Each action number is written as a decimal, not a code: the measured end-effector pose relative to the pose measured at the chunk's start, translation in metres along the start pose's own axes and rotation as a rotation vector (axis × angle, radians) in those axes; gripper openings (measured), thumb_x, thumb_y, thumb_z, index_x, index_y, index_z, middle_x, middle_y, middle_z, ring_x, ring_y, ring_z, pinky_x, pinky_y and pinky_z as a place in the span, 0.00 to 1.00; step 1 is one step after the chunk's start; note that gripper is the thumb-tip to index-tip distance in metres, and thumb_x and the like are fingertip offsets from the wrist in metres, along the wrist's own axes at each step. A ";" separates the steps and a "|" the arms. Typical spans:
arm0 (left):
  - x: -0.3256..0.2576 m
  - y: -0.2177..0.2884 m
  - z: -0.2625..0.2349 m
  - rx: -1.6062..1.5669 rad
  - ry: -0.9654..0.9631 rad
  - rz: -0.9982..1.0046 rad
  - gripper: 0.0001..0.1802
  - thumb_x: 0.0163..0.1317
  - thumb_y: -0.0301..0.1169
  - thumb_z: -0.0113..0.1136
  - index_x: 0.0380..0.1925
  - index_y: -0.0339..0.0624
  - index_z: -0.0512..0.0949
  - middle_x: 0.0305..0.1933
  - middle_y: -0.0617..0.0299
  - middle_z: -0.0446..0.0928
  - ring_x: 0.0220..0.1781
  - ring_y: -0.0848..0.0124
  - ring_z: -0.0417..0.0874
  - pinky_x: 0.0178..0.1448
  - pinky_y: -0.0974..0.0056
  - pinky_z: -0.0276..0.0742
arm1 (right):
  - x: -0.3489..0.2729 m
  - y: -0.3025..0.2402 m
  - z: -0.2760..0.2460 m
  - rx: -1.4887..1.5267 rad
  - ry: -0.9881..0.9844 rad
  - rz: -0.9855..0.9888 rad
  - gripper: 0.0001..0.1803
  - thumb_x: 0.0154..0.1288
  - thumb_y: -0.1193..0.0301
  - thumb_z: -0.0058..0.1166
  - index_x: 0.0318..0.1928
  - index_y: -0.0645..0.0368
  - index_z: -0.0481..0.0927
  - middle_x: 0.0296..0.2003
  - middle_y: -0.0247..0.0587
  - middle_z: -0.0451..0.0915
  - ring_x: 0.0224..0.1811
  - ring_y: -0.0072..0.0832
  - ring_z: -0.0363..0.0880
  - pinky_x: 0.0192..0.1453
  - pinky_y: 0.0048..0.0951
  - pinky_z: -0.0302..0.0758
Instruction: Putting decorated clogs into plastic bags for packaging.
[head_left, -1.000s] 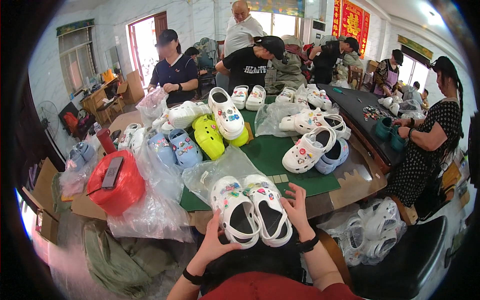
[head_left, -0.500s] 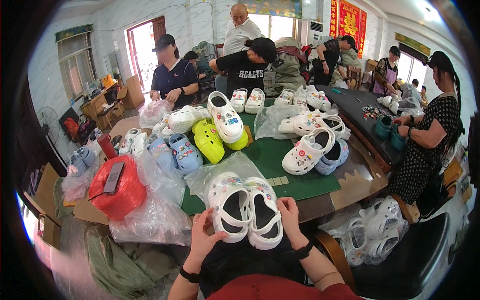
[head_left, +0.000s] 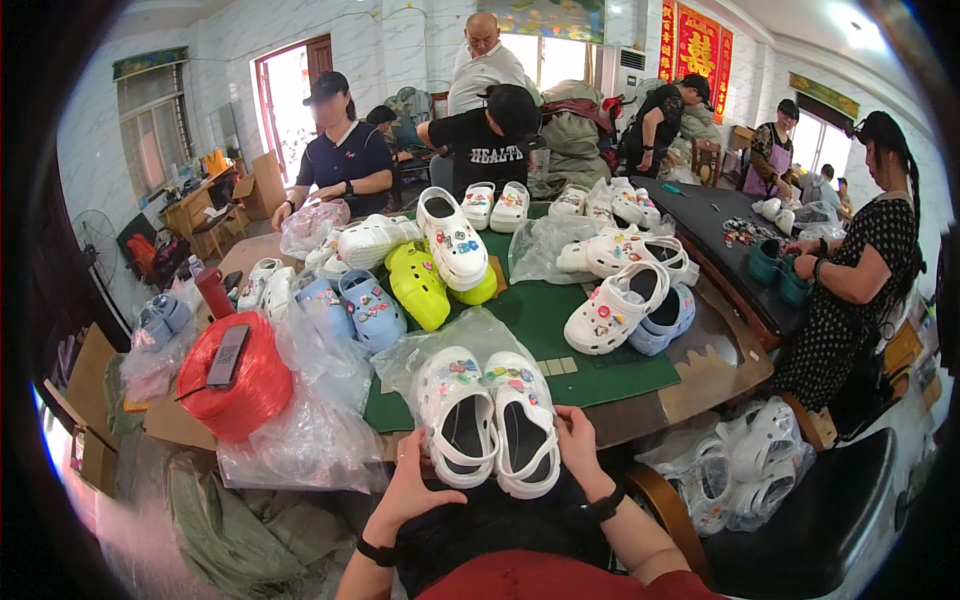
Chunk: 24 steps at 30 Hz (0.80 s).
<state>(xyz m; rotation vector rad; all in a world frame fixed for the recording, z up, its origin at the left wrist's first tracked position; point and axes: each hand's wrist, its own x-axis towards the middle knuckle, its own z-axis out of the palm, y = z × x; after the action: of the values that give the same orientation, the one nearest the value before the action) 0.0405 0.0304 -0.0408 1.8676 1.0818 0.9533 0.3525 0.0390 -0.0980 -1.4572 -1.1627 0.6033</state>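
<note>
A pair of white clogs [head_left: 527, 420] with colourful charms on their toes stands before me at the table's near edge, heels toward me and toes pointing away. A clear plastic bag [head_left: 405, 365] lies spread behind and beneath the toes. Against the outer side of the left clog, my left hand [head_left: 412, 490] is open, its thumb stretched out below the heel. My right hand [head_left: 580, 445] has bent fingers closed at the side of the right clog; its grip is partly hidden.
Lime clogs [head_left: 417, 285], blue clogs [head_left: 372, 310] and more white clogs [head_left: 612, 310] crowd the table around a green mat [head_left: 625, 375]. A red twine roll [head_left: 225, 400] bearing a phone [head_left: 228, 355] sits at left. Bagged clogs [head_left: 745, 465] rest on a chair at right. Several people work beyond.
The plastic has slipped off the clogs' toes and lies behind them. My left hand has opened from its pinch beside the heel, thumb spreading. The right hand has shifted slightly down.
</note>
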 end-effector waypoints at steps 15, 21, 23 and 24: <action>0.014 0.001 0.015 -0.094 0.234 0.108 0.71 0.29 0.49 0.87 0.70 0.33 0.53 0.64 0.48 0.61 0.70 0.54 0.63 0.75 0.52 0.59 | 0.002 -0.019 0.014 0.489 0.077 0.103 0.11 0.78 0.69 0.40 0.45 0.64 0.73 0.35 0.30 0.73 0.37 0.19 0.68 0.43 0.26 0.71; 0.019 0.013 0.016 -0.373 0.288 0.089 0.69 0.32 0.46 0.88 0.71 0.36 0.53 0.66 0.52 0.64 0.69 0.61 0.67 0.74 0.57 0.62 | -0.001 -0.033 0.015 0.656 0.037 0.106 0.10 0.79 0.69 0.39 0.44 0.61 0.73 0.34 0.26 0.72 0.36 0.14 0.67 0.42 0.20 0.69; 0.018 0.016 0.014 -0.411 0.283 0.077 0.69 0.30 0.47 0.88 0.70 0.36 0.54 0.66 0.53 0.64 0.69 0.61 0.67 0.73 0.57 0.63 | -0.004 -0.037 0.018 0.644 0.052 0.094 0.10 0.79 0.69 0.39 0.44 0.61 0.73 0.34 0.26 0.72 0.36 0.15 0.67 0.42 0.20 0.69; 0.017 0.017 0.013 -0.448 0.278 0.063 0.69 0.29 0.47 0.89 0.70 0.36 0.55 0.65 0.53 0.65 0.68 0.62 0.68 0.73 0.57 0.64 | -0.006 -0.041 0.020 0.612 0.090 0.086 0.10 0.79 0.69 0.40 0.45 0.61 0.74 0.34 0.26 0.72 0.37 0.15 0.68 0.43 0.20 0.69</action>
<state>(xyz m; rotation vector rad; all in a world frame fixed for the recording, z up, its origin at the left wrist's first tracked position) 0.0637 0.0371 -0.0278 1.4367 0.8758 1.3944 0.3194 0.0380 -0.0662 -0.9963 -0.7518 0.8551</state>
